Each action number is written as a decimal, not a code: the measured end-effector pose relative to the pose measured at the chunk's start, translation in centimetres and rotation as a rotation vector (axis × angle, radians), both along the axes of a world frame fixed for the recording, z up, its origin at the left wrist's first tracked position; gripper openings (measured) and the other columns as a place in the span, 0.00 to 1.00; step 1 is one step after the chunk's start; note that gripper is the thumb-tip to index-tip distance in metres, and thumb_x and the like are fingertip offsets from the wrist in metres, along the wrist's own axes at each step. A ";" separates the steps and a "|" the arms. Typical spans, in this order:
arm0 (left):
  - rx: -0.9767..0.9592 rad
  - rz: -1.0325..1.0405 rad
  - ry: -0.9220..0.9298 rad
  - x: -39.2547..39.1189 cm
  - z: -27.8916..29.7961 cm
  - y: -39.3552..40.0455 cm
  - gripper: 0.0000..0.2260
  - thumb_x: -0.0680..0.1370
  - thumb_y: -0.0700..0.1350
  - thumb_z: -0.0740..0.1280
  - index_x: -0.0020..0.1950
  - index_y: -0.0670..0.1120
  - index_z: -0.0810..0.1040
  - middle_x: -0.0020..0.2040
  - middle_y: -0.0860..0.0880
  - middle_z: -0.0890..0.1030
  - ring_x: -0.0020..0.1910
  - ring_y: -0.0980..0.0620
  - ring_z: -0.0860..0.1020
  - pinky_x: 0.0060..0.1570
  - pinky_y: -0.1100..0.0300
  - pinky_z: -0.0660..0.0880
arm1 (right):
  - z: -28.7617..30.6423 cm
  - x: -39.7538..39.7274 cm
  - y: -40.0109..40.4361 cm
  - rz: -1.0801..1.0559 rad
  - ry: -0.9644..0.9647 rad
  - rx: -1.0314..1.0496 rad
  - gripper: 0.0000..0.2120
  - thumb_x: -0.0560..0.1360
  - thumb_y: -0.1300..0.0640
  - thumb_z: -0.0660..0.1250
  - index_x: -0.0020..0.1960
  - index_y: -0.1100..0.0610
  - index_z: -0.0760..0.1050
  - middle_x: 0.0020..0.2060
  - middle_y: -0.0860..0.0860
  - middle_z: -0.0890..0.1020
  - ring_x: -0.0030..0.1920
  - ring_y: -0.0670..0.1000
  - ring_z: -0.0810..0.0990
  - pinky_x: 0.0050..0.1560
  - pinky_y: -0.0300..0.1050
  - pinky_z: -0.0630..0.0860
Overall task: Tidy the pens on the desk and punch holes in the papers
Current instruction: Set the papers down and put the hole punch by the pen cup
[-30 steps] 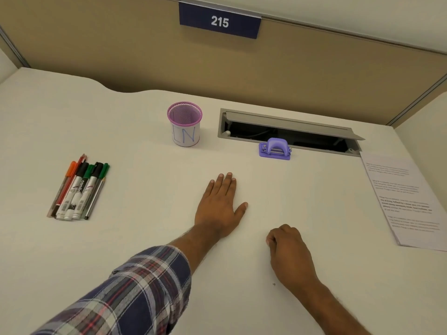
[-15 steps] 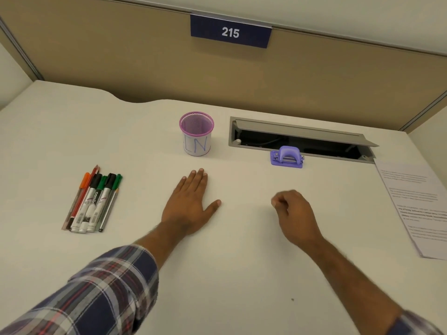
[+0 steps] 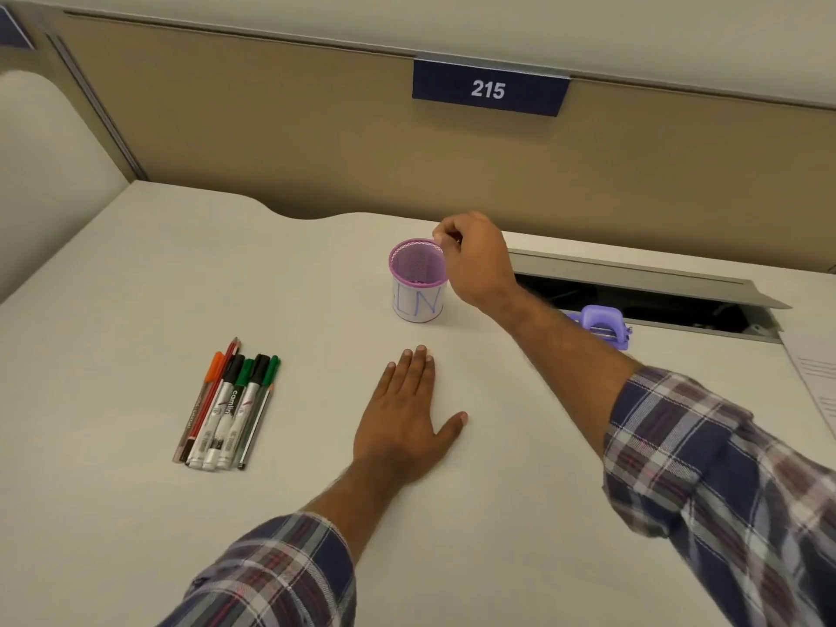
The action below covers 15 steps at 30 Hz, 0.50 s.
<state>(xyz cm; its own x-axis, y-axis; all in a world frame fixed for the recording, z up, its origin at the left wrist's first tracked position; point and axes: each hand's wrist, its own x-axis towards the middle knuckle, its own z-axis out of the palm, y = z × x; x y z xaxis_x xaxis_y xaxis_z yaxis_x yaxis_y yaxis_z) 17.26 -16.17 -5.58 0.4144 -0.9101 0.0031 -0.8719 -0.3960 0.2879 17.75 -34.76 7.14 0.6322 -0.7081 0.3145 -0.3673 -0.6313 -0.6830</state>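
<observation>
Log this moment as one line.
right hand: pinches pen cup rim | left hand: flat on desk | pens: untouched

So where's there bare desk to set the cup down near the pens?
Bare desk lies between the pens and the left hand, and in the wide strip from the pens up to the cup. The near edge is bare too. It is crowded at right: right hand, hole punch, cable slot, paper.
</observation>
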 end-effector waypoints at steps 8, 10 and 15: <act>-0.014 0.000 0.003 0.1 -0.2 -0.1 0.39 0.77 0.69 0.44 0.80 0.45 0.41 0.81 0.50 0.39 0.79 0.54 0.38 0.78 0.55 0.39 | -1.6 0.9 -1.3 -0.073 0.069 0.052 0.03 0.74 0.62 0.68 0.42 0.58 0.80 0.37 0.49 0.80 0.37 0.47 0.76 0.38 0.37 0.74; -0.012 -0.001 0.003 0.1 -0.2 -0.1 0.39 0.77 0.69 0.44 0.80 0.45 0.41 0.81 0.50 0.39 0.79 0.54 0.38 0.78 0.55 0.38 | -1.7 0.8 -1.1 -0.069 0.065 0.051 0.02 0.74 0.61 0.69 0.43 0.59 0.80 0.38 0.49 0.80 0.38 0.46 0.75 0.37 0.34 0.71; -0.005 -0.001 0.009 0.1 -0.2 0.0 0.39 0.77 0.69 0.43 0.80 0.46 0.41 0.81 0.50 0.39 0.79 0.54 0.38 0.78 0.54 0.40 | -1.1 -0.2 -0.1 -0.028 0.098 0.026 0.08 0.77 0.60 0.66 0.52 0.58 0.82 0.46 0.48 0.79 0.44 0.46 0.76 0.43 0.35 0.71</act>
<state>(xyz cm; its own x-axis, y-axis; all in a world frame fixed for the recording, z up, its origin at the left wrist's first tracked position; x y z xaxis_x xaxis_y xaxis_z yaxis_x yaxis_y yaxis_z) 17.35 -16.22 -5.75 0.4139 -0.9103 0.0043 -0.8697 -0.3940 0.2974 17.58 -34.83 6.01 0.6390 -0.7328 0.2337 -0.4501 -0.6027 -0.6589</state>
